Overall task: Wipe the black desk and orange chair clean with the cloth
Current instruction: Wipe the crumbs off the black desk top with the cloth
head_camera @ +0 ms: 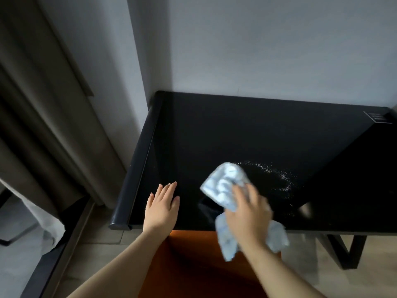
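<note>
A glossy black table [236, 136] stood against a grey wall [257, 50], brown curtains [43, 104] at frame left. The left hand [162, 204] lay flat and open on it; the right hand [247, 211] gripped a pale cloth [225, 186] beside white specks [279, 177].

The tabletop [247, 134] lies bare toward the wall [268, 50], which closes its far edge. A small plaque [378, 117] occupies the far right corner; white specks [277, 175] dot the middle.

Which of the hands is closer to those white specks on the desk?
Right. The right hand, gripping the cloth, is beside the white specks; the left hand lies flat farther left.
</note>
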Motion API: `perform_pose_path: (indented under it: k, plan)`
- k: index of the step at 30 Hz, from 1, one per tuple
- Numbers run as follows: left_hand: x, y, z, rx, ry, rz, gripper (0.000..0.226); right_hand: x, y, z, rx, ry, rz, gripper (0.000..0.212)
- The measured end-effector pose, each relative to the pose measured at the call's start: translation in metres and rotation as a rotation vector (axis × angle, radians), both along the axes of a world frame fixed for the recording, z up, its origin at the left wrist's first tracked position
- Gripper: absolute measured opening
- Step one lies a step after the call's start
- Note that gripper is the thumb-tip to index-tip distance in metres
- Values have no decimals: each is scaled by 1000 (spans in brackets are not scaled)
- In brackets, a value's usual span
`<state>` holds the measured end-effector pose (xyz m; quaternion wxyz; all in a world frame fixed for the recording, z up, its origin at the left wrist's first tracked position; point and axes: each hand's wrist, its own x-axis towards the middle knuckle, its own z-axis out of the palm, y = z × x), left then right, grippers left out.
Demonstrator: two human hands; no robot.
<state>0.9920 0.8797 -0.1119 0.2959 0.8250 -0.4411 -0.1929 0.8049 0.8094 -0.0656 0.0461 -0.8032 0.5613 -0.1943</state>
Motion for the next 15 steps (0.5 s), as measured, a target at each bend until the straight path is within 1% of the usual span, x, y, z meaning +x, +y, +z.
perform_pose_path:
  k: [2,4,6,8,10,11,12,13,14,15]
  plan:
    - [-1,-1,-1,20,-74,-7,47,20,21,-3,-67,74,178,56]
    - [-1,1,-1,36,-107,-19,48,15,23,-7,-56,127,201,58]
    - [2,5,-2,63,-157,-52,49,-7,5,-10,-10,160,98,59]
    - [3,12,-2,99,-262,-120,49,-27,-11,-6,85,159,-90,52]
    - [5,16,0,116,-321,-170,48,-25,-24,-2,148,70,-251,48]
    - [7,17,2,116,-335,-173,47,-10,-25,1,140,11,-281,50]
    - [10,17,5,105,-351,-151,47,11,-23,3,96,-43,-253,52]
    - [13,17,9,91,-374,-103,46,37,-19,6,49,-63,-177,54]
    - [17,19,12,87,-397,-26,47,64,-12,7,40,-55,-62,56]
    - [22,21,15,98,-409,66,49,90,-4,4,84,-15,66,59]
